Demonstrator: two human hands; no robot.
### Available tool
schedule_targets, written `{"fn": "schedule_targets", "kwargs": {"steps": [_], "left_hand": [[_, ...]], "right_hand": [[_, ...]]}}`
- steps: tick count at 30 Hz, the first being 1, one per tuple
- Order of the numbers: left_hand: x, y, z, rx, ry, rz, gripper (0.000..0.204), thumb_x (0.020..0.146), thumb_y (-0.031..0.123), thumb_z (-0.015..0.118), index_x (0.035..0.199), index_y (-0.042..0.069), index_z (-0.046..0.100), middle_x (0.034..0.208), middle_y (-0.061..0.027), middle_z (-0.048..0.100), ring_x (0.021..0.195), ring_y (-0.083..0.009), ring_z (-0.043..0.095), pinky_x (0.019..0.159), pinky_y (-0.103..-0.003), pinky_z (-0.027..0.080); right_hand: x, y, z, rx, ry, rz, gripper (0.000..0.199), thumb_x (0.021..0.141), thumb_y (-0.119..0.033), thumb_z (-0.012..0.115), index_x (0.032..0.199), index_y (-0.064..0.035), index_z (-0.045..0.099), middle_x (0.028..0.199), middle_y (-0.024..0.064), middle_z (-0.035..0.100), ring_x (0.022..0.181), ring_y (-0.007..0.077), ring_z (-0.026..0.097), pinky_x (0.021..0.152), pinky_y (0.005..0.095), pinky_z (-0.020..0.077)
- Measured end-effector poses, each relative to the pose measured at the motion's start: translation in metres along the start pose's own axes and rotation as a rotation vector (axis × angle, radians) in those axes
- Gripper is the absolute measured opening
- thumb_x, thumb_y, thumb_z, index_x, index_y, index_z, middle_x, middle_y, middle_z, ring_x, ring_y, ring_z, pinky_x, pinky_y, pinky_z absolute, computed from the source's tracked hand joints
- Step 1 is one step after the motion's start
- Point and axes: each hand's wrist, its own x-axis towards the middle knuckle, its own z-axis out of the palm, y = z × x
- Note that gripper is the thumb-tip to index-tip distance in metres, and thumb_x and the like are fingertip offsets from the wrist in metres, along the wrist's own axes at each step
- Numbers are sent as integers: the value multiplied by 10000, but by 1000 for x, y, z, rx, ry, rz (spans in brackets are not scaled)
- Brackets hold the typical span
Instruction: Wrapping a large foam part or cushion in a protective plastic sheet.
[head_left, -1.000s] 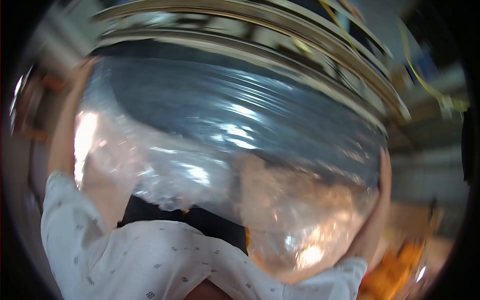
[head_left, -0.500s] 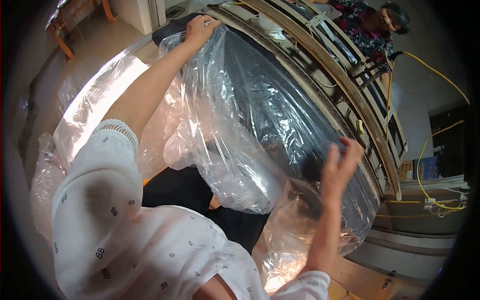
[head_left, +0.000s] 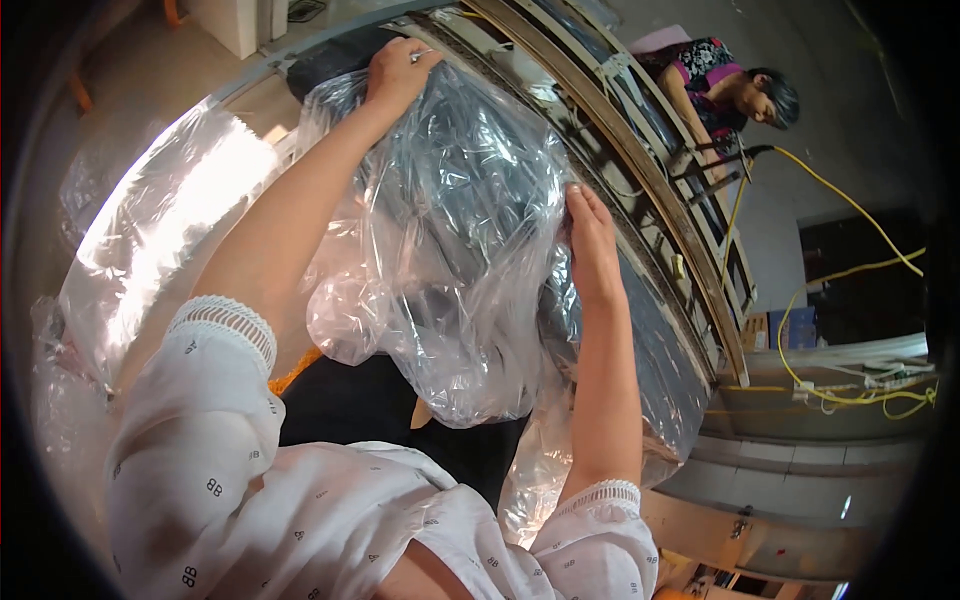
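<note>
A large clear plastic sheet (head_left: 470, 190) lies crumpled over dark material (head_left: 335, 62) in front of me and drapes down toward my lap. My left hand (head_left: 400, 75) is closed on the sheet's far left edge, a ring showing on one finger. Farther right, my right hand (head_left: 592, 240) pinches a gathered fold of the same sheet, thumb and fingers together. Between the two hands the plastic bunches up in shiny wrinkles. To the right of my right hand, more of the dark surface (head_left: 655, 350) shows under smoother film.
Just beyond the sheet runs a long wooden and metal frame (head_left: 640, 150). Behind it a person (head_left: 715, 85) leans forward. Yellow cables (head_left: 850, 200) hang at the right. More clear plastic (head_left: 160, 210) spreads at the left, and a wooden surface (head_left: 700, 520) stands at the lower right.
My right hand has moved left and away from me, from spread fingers to gripping the sheet, which is now more bunched. My left hand stays at the edge. The person beyond has bent lower.
</note>
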Motion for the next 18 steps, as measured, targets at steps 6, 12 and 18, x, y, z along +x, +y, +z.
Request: {"fn": "schedule_targets", "kwargs": {"steps": [6, 12, 18], "left_hand": [[7, -1, -1, 6, -23, 21, 298, 736, 338, 667, 818, 52, 662, 836, -143, 614, 805, -323, 596, 706, -378, 463], [1, 12, 7, -40, -133, -10, 280, 762, 318, 651, 826, 46, 649, 839, -154, 610, 803, -326, 591, 697, -371, 452], [0, 9, -6, -6, -92, 42, 258, 763, 292, 668, 805, 40, 641, 788, -104, 585, 715, -269, 573, 655, -345, 434]], "right_hand": [[-2, -12, 13, -630, 381, -623, 270, 855, -186, 551, 1060, -10, 537, 1008, 175, 557, 864, 294, 544, 744, 351, 421], [-14, 9, -7, -1416, 461, -603, 223, 669, -103, 610, 887, -59, 597, 873, 97, 524, 885, 278, 510, 731, 403, 382], [-137, 3, -122, -1484, 818, -457, 222, 563, 38, 580, 751, -81, 590, 803, 80, 513, 782, 273, 521, 646, 380, 387]]}}
